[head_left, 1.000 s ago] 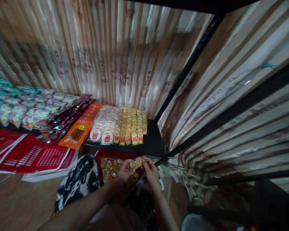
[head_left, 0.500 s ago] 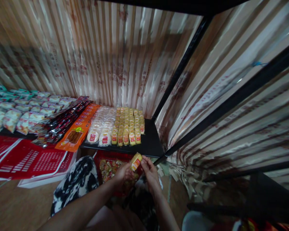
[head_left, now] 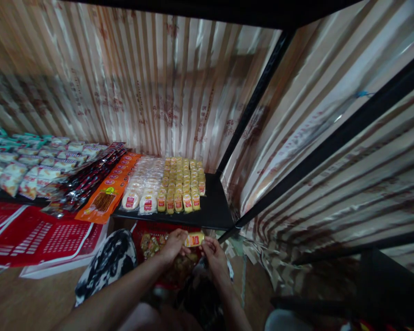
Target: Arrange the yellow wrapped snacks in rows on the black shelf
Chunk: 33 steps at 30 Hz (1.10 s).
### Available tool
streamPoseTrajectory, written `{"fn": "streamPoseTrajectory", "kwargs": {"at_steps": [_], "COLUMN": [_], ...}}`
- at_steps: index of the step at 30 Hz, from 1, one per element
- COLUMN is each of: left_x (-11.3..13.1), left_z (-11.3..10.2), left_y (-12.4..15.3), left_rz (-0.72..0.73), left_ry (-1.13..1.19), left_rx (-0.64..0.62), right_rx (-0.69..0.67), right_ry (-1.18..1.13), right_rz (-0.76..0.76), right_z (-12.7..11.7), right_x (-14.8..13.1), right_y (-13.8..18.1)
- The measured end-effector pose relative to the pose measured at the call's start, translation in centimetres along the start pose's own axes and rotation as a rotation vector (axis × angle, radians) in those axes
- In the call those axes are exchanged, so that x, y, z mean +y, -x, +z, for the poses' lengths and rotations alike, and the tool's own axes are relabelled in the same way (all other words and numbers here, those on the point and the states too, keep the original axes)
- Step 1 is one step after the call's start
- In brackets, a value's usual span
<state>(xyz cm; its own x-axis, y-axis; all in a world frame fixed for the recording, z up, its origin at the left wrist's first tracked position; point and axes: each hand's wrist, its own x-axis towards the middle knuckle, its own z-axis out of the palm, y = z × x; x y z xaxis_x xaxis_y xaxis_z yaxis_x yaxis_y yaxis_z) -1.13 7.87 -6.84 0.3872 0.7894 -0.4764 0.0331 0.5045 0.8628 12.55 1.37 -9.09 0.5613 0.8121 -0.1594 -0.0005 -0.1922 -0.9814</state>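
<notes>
A small yellow-wrapped snack cake (head_left: 194, 239) with a red and white label lies level between my two hands. My left hand (head_left: 174, 244) pinches its left end. At its right end, the fingers of my right hand (head_left: 214, 253) are closed on the wrapper's edge. Beneath my hands, a red basket (head_left: 138, 227) holds several more wrapped pieces, partly hidden by my arms. Just beyond, similar yellow snack cakes (head_left: 181, 184) stand in tight rows on a black shelf (head_left: 214, 207).
Left of the yellow rows are round white packaged cakes (head_left: 147, 202), an orange packet (head_left: 105, 197), dark red packets (head_left: 86, 179) and white bags (head_left: 43, 177). Red baskets (head_left: 51, 234) sit at lower left. Black shelf posts (head_left: 255, 105) and striped sheeting (head_left: 179, 92) enclose the back and right.
The snack cake has turned from a slant to nearly level, its label now facing up toward me. Both hands still hold it. The view has shifted slightly.
</notes>
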Motion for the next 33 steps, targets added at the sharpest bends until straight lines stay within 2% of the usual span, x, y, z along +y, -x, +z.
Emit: {"fn": "streamPoseTrajectory", "kwargs": {"at_steps": [3,6,10,13,16,21,25,28,33], "left_x": [0.9,2.3,4.3,5.3,5.7,5.3,4.8,4.6,4.8], "left_z": [0.4,0.8,1.4,2.2,3.2,4.9,5.6,6.0,6.6], "left_y": [-0.5,-0.7,-0.8,-1.4,-2.4,-3.7,-3.7,-3.8,-4.8], "left_rz": [0.065,0.119,0.195,0.244,0.245,0.337,0.435,0.399,0.332], "left_ry": [-0.17,-0.319,-0.507,-0.588,-0.506,-0.227,-0.239,-0.268,-0.247], "left_rx": [0.05,0.044,0.037,0.043,0.039,0.105,0.17,0.154,0.109], "right_rx": [0.059,-0.016,-0.093,-0.078,-0.034,0.134,0.233,0.249,0.228], "right_ry": [0.316,0.601,0.762,0.821,0.828,0.769,0.666,0.633,0.692], "right_rz": [-0.239,-0.524,-0.66,-0.683,-0.665,-0.517,-0.405,-0.356,-0.364], "right_z": [-0.4,-0.9,-1.0,-1.0,-1.2,-1.5,-1.0,-0.1,1.4], "right_x": [0.1,-0.8,-1.6,-1.4,-1.0,-1.3,-2.3,-2.8,-3.0], "right_y": [0.0,0.0,-0.3,-0.9,-1.8,-4.8,-8.1,-10.6,-14.1]}}
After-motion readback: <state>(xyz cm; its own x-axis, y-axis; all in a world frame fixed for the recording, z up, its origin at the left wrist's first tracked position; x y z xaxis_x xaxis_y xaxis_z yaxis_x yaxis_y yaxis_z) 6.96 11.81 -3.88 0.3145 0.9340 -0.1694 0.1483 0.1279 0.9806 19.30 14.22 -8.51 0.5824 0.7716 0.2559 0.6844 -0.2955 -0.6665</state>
